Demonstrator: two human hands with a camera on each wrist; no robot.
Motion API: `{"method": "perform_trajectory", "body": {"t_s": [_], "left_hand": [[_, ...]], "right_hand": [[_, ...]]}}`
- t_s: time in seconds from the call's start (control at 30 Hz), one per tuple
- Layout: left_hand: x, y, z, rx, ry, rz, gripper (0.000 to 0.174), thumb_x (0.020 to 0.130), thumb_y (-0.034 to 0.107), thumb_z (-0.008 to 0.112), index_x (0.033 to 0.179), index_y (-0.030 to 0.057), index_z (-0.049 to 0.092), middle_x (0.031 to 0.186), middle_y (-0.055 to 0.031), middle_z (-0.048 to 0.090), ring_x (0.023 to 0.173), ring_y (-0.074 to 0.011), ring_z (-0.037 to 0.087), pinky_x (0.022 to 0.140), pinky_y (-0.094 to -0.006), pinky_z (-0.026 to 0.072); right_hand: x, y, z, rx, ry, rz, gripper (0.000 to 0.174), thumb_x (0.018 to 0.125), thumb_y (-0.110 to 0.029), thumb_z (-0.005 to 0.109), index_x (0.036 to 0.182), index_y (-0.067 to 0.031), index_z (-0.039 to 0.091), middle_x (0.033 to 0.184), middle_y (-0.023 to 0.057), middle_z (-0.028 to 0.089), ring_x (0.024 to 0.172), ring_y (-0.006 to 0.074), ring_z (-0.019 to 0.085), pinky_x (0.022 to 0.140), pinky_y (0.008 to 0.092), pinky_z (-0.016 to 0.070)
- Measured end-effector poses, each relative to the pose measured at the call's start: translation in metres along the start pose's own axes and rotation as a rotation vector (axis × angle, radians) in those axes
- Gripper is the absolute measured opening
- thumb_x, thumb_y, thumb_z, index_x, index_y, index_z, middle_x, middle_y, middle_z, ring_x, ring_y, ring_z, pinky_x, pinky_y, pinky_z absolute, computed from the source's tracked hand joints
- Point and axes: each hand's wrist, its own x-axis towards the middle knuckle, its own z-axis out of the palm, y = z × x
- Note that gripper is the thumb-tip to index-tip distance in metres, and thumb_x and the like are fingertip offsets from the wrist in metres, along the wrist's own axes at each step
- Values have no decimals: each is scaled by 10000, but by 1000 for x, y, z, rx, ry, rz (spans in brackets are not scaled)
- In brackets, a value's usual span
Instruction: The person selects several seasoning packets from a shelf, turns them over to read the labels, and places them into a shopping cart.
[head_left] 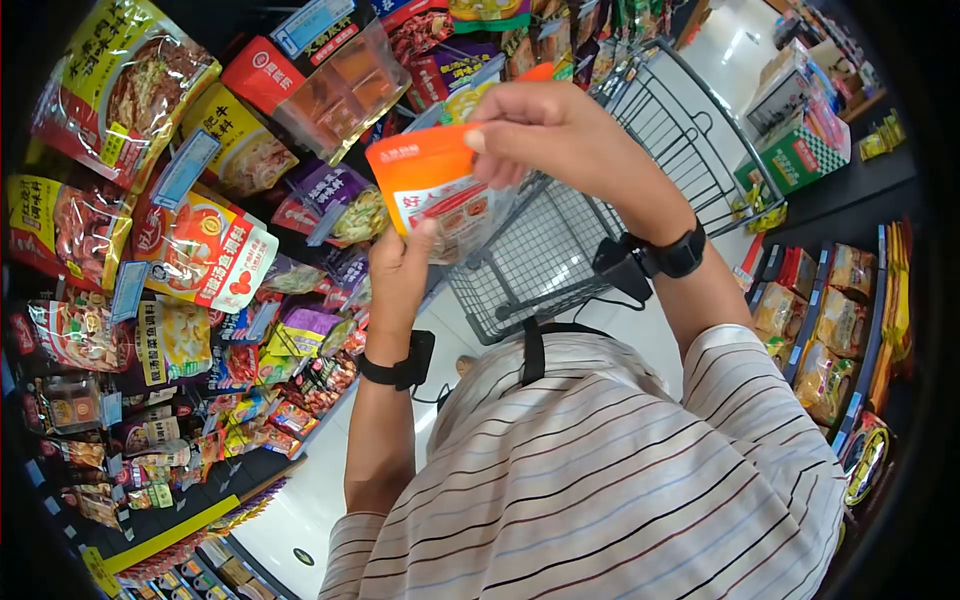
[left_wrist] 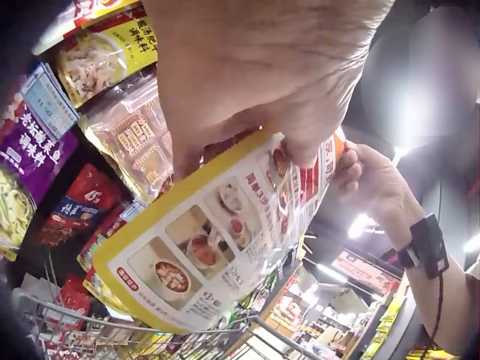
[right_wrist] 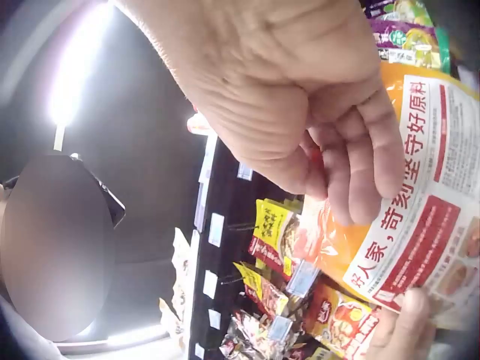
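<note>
An orange and white food packet [head_left: 440, 185] is held up between both hands, its printed back with small dish pictures facing the left wrist camera. The left hand [head_left: 398, 270] grips its lower edge, thumb on the printed side. At its top orange edge the right hand [head_left: 545, 130] pinches it between thumb and fingers. In the left wrist view the packet [left_wrist: 202, 240] hangs below the left hand [left_wrist: 262, 67], with the right hand [left_wrist: 371, 180] at its far end. In the right wrist view the right hand's [right_wrist: 300, 112] fingers lie curled at the packet's [right_wrist: 420, 187] orange border.
Hanging seasoning packets [head_left: 215, 250] fill the rack on the left, with blue price tags among them. A wire shopping cart [head_left: 540, 260] stands just beyond the person's body. Shelves with bagged goods [head_left: 840, 315] are at the right, and a green box [head_left: 800, 158] lies at the upper right.
</note>
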Motion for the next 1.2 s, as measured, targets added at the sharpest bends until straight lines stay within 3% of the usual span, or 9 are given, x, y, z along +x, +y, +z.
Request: {"method": "perform_trajectory", "body": {"t_s": [0.1, 0.17, 0.23, 0.27, 0.37, 0.47, 0.57, 0.8, 1.2], "left_hand": [[-9, 6, -12, -172, 145, -25, 339, 1025, 295, 566, 1131, -22, 620, 1073, -42, 661, 947, -95, 583, 861, -262, 465], [-10, -5, -24, -331, 256, -62, 329, 1022, 307, 572, 1081, -9, 642, 1035, -29, 661, 951, -98, 580, 858, -263, 466], [-14, -3, -38, -502, 307, -114, 336, 1025, 303, 562, 1146, -7, 608, 1109, -67, 661, 990, -125, 610, 889, -291, 488], [-16, 6, -43, -555, 329, -119, 344, 1026, 304, 557, 1165, -9, 595, 1132, -79, 659, 1004, -135, 618, 901, -301, 492], [-23, 24, -61, -611, 337, -119, 372, 1031, 307, 538, 1227, -9, 552, 1199, -105, 651, 1053, -173, 639, 939, -343, 504], [-25, 24, -80, -641, 339, -131, 394, 1031, 307, 535, 1270, -6, 530, 1222, -107, 646, 1074, -182, 640, 944, -353, 506], [-28, 29, -89, -681, 294, -134, 403, 1030, 302, 536, 1291, -5, 522, 1239, -107, 641, 1102, -187, 633, 959, -358, 503], [-39, 25, -97, -700, 342, -208, 406, 1033, 292, 530, 1313, -2, 516, 1264, -106, 632, 1131, -200, 627, 975, -373, 502], [-58, 35, -113, -546, 354, -207, 444, 1048, 321, 477, 1345, -10, 480, 1272, -120, 607, 1183, -215, 590, 997, -371, 467]], "right_hand": [[13, 0, 16, 91, 49, -47, 278, 986, -239, 566, 1151, -26, 635, 841, 62, 719, 726, 131, 695, 682, 252, 552], [14, 3, 21, 82, 131, -111, 318, 997, -241, 542, 1232, -36, 600, 958, 86, 718, 778, 140, 698, 728, 264, 547], [16, 24, 24, 97, 263, -163, 329, 999, -245, 535, 1245, -34, 590, 1024, 100, 710, 814, 144, 698, 742, 270, 544], [16, 37, 20, 102, 270, -121, 356, 1004, -262, 535, 1266, -26, 575, 1100, 115, 689, 924, 162, 688, 795, 287, 541], [15, 82, 26, 44, 217, -38, 445, 1025, -356, 507, 1316, -21, 542, 1170, 110, 665, 1042, 174, 656, 863, 320, 529], [3, 100, 52, 389, 9, 164, 477, 1019, -406, 522, 1330, -45, 549, 1208, 90, 645, 1134, 159, 608, 899, 309, 518], [0, 104, 77, 642, -177, 230, 533, 1032, -448, 475, 1364, -34, 522, 1275, 102, 611, 1184, 172, 585, 967, 330, 500], [5, 111, 115, 818, -184, 292, 517, 1014, -336, 558, 1395, 3, 475, 1286, 122, 622, 1151, 195, 615, 974, 351, 516], [5, 97, 124, 574, -131, 262, 553, 1025, -393, 519, 1394, 17, 482, 1297, 125, 608, 1162, 190, 592, 1000, 338, 476]]}}
